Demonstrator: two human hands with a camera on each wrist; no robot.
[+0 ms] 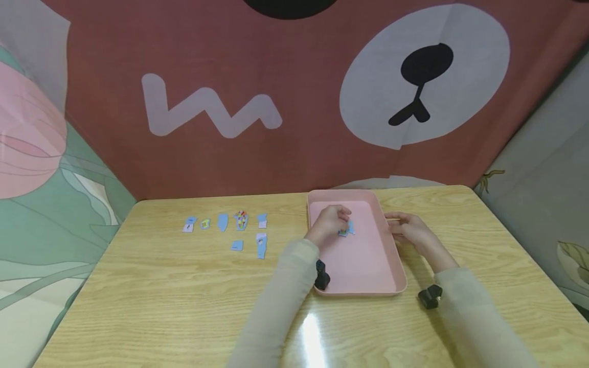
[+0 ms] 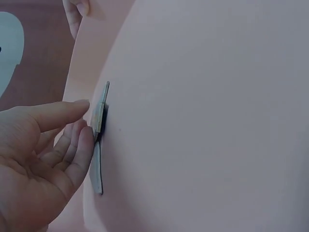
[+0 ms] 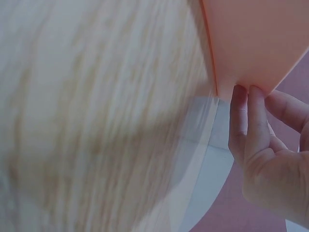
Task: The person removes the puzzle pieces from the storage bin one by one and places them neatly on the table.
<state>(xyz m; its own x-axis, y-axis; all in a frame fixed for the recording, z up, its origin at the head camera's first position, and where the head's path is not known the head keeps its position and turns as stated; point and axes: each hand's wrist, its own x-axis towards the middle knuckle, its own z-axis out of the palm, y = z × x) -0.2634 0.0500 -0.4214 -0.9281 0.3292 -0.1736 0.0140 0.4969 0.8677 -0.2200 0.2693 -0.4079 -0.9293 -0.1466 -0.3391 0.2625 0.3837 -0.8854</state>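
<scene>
Left hand (image 1: 329,225), centre-right of frame, is in the shallow pink rectangular tray (image 1: 361,263), at a small cluster of flat light-blue printed pieces (image 1: 351,228) on the tray floor, toward its far end. Left wrist view: thumb and fingers apart, fingers softly bent, a fingertip meeting the cluster's edge; no firm pinch shows. Pieces look layered or joined edge to edge; can't tell which.

Right hand (image 1: 411,230), right of the tray, has thumb and fingers clamped on its right rim, fingertips against the outer wall in the right wrist view.

More flat pieces lie on the light wood-grain table (image 1: 184,312), left of the tray: five groups in a row, including a pale-blue piece (image 1: 223,222) and a multicoloured piece (image 1: 241,220), plus a plain blue piece (image 1: 236,245) and a tall blue-and-white piece (image 1: 261,246) below.

Step in hand, my read: placing or adjusting pieces in the tray, right hand steadying it. Next move likely calls for a light fingertip press to align edges, then a clean release; a sideways drag could split the cluster.
</scene>
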